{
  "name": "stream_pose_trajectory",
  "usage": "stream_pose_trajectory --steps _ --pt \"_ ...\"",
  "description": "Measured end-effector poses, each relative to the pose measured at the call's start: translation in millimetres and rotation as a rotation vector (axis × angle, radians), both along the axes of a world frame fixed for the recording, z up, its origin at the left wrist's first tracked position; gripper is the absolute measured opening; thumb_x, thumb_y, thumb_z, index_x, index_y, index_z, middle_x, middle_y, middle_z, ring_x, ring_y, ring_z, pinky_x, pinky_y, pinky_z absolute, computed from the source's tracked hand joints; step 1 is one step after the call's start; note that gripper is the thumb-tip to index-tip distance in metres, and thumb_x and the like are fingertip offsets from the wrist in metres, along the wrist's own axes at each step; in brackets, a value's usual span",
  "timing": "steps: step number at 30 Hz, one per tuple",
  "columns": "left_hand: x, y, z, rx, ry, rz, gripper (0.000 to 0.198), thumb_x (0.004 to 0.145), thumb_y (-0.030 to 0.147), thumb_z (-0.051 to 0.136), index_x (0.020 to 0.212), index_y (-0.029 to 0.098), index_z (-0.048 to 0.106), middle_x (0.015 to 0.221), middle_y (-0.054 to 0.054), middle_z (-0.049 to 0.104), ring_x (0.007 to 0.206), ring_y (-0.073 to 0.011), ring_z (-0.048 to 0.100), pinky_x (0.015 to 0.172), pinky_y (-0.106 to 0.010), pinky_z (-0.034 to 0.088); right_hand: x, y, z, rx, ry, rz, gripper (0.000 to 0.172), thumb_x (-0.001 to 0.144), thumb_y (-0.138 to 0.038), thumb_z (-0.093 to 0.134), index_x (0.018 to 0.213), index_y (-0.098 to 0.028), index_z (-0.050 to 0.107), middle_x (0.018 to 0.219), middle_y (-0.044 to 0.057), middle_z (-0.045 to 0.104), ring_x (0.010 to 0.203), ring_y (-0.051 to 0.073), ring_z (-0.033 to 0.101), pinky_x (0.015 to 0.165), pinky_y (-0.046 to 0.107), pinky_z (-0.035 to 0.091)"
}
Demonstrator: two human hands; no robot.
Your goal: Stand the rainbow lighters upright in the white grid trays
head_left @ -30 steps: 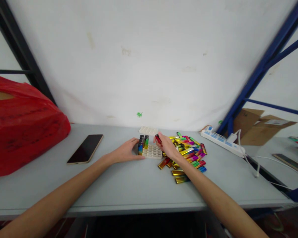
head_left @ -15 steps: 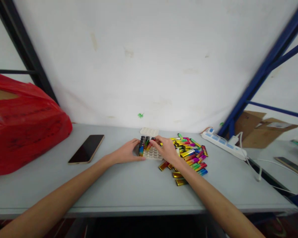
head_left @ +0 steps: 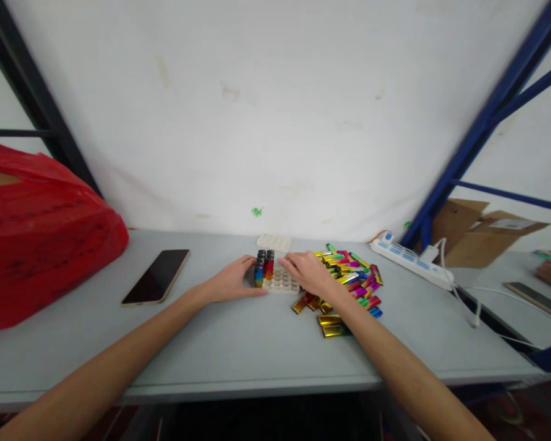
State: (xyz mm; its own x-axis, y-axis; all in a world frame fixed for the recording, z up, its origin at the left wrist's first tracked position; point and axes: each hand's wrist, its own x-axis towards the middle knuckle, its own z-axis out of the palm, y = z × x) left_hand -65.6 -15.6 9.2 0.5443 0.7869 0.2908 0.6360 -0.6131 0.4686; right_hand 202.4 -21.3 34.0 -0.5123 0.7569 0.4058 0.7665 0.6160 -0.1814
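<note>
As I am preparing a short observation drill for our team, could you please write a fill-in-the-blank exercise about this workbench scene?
1. The plastic bag at the picture's left edge is ____.
2. The phone lies between the bag and the person's ____ hand.
3. The upright lighters in the tray have ____ tops.
4. In the picture, the pile of loose lighters lies to the ____ of the tray.

Missing words: red; left; black; right.
</note>
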Motion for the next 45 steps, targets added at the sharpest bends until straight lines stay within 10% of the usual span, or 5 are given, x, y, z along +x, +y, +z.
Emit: stream_pose_trajectory --steps 7,31,39,45 --pt "1.2 -0.3 1.7 0.004 0.011 0.014 0.078 0.074 0.073 0.084 0.128 0.019 0.069 0.133 -0.017 0.071 0.122 -0.0412 0.070 0.112 -0.055 0.056 76.7 37.9 -11.1 -0.054 -0.090 -0.172 0.037 0.105 -0.012 0.051 0.137 -0.011 0.070 0.139 0.021 0.072 0.129 0.029 0.066 0.117 0.044 0.046" --pt "0.0 0.4 0.9 0.006 0.007 0.003 0.074 0.074 0.071 0.084 0.130 0.024 0.069 0.131 -0.014 0.070 0.121 -0.0391 0.069 0.113 -0.053 0.055 89.9 53.8 -20.4 -0.114 -0.120 -0.183 0.024 0.105 -0.020 0.061 0.126 -0.014 0.071 0.123 0.016 0.074 0.112 0.026 0.071 0.105 0.038 0.051" --pt "0.0 1.9 -1.1 -0.009 0.025 -0.001 0.078 0.075 0.073 0.084 0.132 0.023 0.067 0.136 -0.016 0.069 0.126 -0.0400 0.067 0.116 -0.053 0.053 79.6 47.9 -7.3 0.082 0.470 -0.153 0.034 0.108 -0.044 0.049 0.115 -0.018 0.071 0.115 0.014 0.069 0.107 0.027 0.069 0.102 0.044 0.057" --pt "-0.7 1.9 -1.0 -0.007 0.016 -0.011 0.078 0.076 0.071 0.084 0.133 0.021 0.066 0.138 -0.017 0.068 0.128 -0.0404 0.067 0.116 -0.054 0.053 59.2 41.3 -4.9 -0.336 1.119 -0.117 0.054 0.085 -0.074 0.068 0.096 -0.022 0.062 0.068 -0.003 0.060 0.057 0.016 0.058 0.055 0.030 0.052"
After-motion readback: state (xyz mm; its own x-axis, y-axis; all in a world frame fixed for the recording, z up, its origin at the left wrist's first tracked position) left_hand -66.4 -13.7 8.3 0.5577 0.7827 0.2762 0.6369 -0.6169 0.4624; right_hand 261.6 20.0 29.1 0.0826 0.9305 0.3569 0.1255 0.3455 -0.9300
